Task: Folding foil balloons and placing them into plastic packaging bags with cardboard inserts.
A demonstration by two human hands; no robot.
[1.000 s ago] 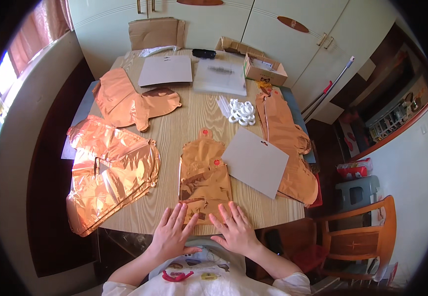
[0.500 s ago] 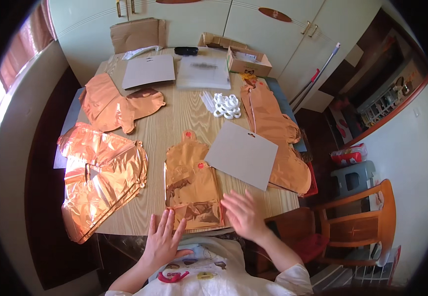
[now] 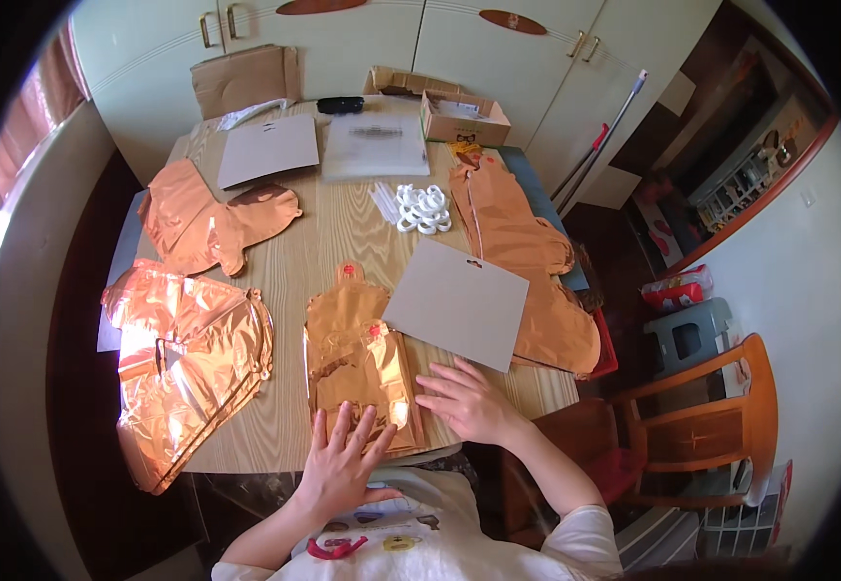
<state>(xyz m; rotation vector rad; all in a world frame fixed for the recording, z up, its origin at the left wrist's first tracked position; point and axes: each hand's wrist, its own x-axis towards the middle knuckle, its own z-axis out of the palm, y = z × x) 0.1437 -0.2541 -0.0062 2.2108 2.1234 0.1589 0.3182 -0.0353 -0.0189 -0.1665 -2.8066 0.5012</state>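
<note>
A flat, folded packet of shiny copper-coloured foil is lying on the pale wood-grain worktop (image 3: 280, 412), its rounded tab (image 3: 349, 272) pointing away from the person. The left hand (image 3: 345, 465) is resting over the packet's (image 3: 341, 324) near end, fingers spread and gripping nothing, probably steadying the slippery film. The right hand (image 3: 474, 402) is lying just beside the packet's right edge, fingers loosely extended, holding nothing; contact is hard to tell. Right of the packet, a stiff, matte grey rectangular card (image 3: 459, 305) is overlapping a long copper foil stack (image 3: 551, 320), perhaps simply set aside. Left of the packet, a crinkled, glossy foil pile (image 3: 198, 334) is reflecting bright light.
</note>
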